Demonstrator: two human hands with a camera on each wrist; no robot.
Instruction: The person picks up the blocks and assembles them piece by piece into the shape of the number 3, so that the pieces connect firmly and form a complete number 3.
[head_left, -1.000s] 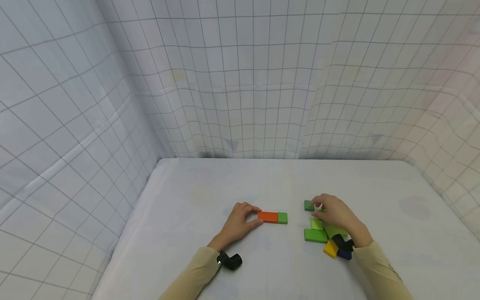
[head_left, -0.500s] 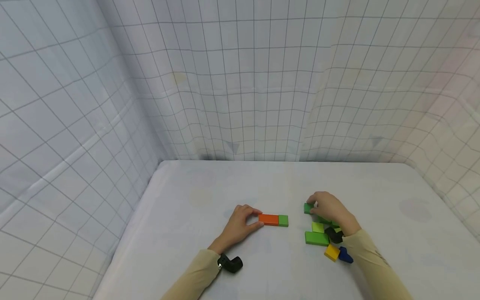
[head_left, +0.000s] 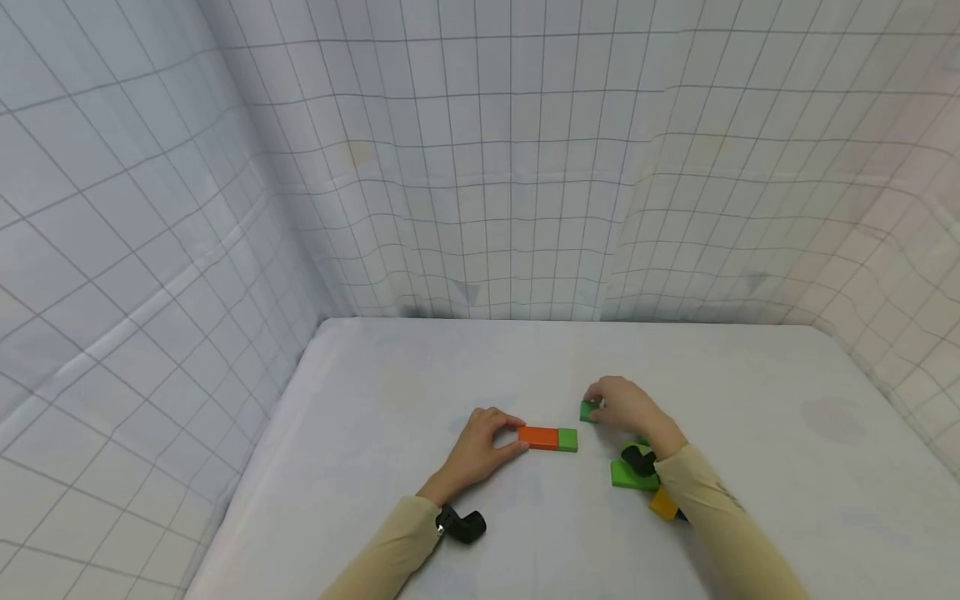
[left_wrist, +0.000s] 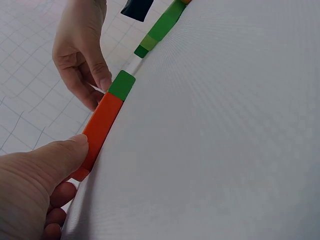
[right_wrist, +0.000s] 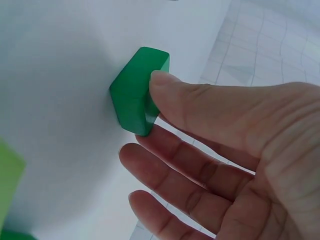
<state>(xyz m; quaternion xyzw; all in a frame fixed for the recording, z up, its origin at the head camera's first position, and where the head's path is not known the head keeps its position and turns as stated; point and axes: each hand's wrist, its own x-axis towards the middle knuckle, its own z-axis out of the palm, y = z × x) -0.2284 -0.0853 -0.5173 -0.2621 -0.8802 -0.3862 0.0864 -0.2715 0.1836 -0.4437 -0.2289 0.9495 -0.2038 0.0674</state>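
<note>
An orange block [head_left: 538, 437] lies on the white table with a small green block [head_left: 567, 440] set against its right end. My left hand [head_left: 480, 447] holds the orange block's left end, thumb on the near side and fingers on the far side. In the left wrist view the thumb presses along the orange block [left_wrist: 102, 125]. Up and to the right of that row, my right hand [head_left: 626, 408] pinches a darker green block [head_left: 588, 411] between thumb and finger. The right wrist view shows this green block [right_wrist: 137, 90] with slanted sides; its other fingers are loosely curled.
Under and beside the right wrist lie a long green block [head_left: 632, 476], a yellow block [head_left: 663, 504] and other pieces, partly hidden by the sleeve. A camera is strapped to each wrist. A gridded white curtain [head_left: 480, 208] hangs behind the table.
My right hand has taken hold of the darker green block and moved it left, toward the orange and green row. The left hand stays in place on the orange block.
</note>
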